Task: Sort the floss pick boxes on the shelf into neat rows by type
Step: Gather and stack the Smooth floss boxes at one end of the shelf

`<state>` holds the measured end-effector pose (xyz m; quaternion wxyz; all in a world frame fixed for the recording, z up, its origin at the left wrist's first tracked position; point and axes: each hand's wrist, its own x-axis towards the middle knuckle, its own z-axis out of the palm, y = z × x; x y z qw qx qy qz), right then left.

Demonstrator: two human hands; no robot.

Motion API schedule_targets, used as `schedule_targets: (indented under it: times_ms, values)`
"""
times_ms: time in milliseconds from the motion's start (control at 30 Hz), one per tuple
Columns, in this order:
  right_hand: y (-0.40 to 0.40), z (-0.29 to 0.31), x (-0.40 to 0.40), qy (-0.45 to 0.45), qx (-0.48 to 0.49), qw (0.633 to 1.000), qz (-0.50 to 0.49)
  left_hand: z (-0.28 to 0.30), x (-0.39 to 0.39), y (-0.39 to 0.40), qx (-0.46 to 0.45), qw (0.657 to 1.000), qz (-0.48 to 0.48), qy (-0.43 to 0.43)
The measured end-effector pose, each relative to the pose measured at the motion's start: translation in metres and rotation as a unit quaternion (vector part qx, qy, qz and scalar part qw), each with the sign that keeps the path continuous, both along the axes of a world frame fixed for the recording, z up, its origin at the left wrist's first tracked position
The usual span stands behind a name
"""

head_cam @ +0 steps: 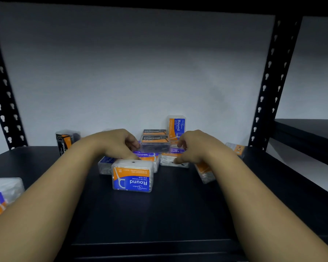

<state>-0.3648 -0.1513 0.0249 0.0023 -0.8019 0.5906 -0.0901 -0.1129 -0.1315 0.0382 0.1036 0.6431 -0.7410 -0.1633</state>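
Dark metal shelf (45, 167), boxes jumbled mid-shelf toward its back edge. My left hand (115, 143) grasps the Round floss box (132, 175); my right hand (193, 146) pinches a white box (169, 161), probably separating types.

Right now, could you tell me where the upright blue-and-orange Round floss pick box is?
In the head view, the upright blue-and-orange Round floss pick box stands at the back of the black shelf, right of centre, just right of two stacked black Charcoal boxes.
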Motion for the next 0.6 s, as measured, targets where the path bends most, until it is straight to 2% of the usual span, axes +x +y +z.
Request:
schedule_targets:
  times_ms: [167,600]
  values:
    - [-0.0020,-0.0030,0.0017,0.001,0.009,1.000,-0.005,-0.0027,-0.0059,0.0012,-0.001,0.999,-0.020,-0.036]
    - [-0.0029,-0.0085,0.0074,0.028,-0.013,0.999,-0.009,-0.0064,0.0036,-0.0034,-0.035,0.999,-0.039,-0.010]
